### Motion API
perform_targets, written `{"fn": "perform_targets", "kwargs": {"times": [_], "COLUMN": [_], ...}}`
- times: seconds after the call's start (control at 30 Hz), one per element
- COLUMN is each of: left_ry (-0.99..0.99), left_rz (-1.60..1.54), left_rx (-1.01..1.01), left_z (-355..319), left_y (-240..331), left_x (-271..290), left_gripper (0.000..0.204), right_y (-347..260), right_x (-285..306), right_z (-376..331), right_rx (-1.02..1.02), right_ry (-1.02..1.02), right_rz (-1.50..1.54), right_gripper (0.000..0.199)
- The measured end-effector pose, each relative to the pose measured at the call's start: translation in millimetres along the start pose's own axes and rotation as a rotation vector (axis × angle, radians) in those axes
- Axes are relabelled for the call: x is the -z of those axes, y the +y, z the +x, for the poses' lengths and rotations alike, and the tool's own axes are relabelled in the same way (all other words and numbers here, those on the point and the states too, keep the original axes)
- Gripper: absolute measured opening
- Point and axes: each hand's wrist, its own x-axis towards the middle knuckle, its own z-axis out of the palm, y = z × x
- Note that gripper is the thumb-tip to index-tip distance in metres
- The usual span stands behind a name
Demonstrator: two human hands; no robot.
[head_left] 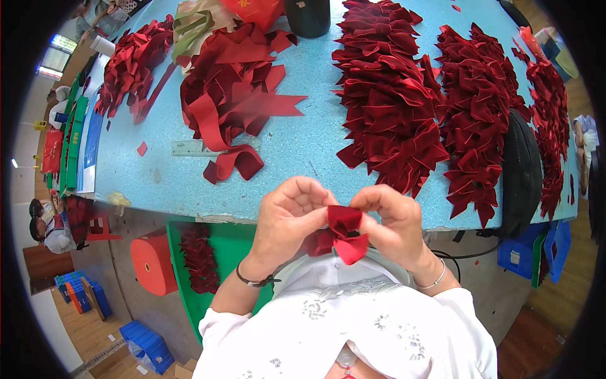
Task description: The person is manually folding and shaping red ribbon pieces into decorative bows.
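Observation:
Between my two hands, just off the table's front edge, is a dark red velvet ribbon bow [346,230] with its loops and tails bunched together. My left hand [291,218] pinches it from the left, thumb pressed to the ribbon. From the other side my right hand [394,221] grips it between thumb and fingers. Finished-looking red bows [391,114] lie in a long heap beyond my right hand. Loose red ribbon strips [221,114] are piled farther off to the left, some curling toward me.
A clear ruler [202,148] lies under the ribbon strips on the blue table [151,170]. More bow heaps [476,120], a black bag [522,177] and a black cup [307,16] stand around. Below are a red roll [153,264] and a green bin [183,271]. People sit far left.

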Motion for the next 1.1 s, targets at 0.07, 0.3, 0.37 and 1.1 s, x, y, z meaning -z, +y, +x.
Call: {"fn": "perform_targets", "kwargs": {"times": [0.07,0.3,0.37,1.1], "left_ry": [-0.004,-0.066,-0.051,0.003], "left_rz": [-0.044,0.517,0.539,-0.106], "left_rx": [0.052,-0.253,-0.231,0.146], "left_z": [1,-12,-15,-19], "left_y": [-1,-14,-12,-11], "left_x": [-1,-13,-22,-14], "left_gripper": [0.028,0.042,0.041,0.022], "right_y": [-1,-6,-7,12], "right_x": [1,-2,-6,-7], "right_z": [-1,-1,-1,-6], "right_rx": [-0.162,-0.313,-0.306,0.12], "right_ry": [0.002,0.218,0.212,0.122], "right_rz": [0.149,0.464,0.471,-0.078], "right_gripper": [0.017,0.014,0.014,0.021]}}
